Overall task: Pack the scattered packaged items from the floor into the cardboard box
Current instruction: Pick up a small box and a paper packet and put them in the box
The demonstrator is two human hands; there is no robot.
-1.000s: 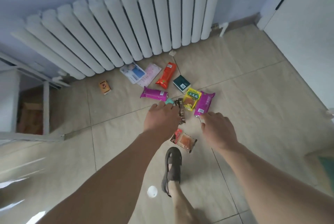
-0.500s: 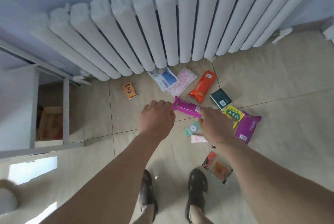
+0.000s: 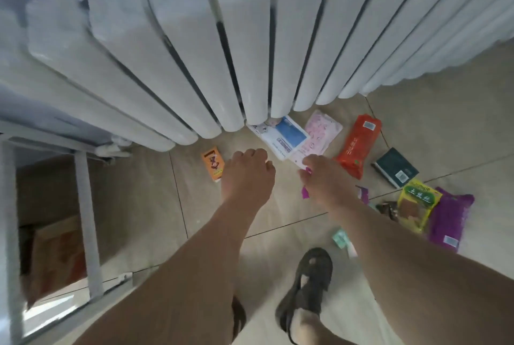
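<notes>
Your right hand (image 3: 325,180) is closed over the magenta packet (image 3: 306,193), whose long axis runs left-right beneath the palm. Your left hand (image 3: 247,175) hovers loosely curled and empty, nearest the orange box (image 3: 213,163) just to its left on the floor.

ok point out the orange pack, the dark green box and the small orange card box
orange pack (image 3: 358,147), head view, middle of its face
dark green box (image 3: 395,167), head view, top face
small orange card box (image 3: 213,163), head view, printed front
</notes>
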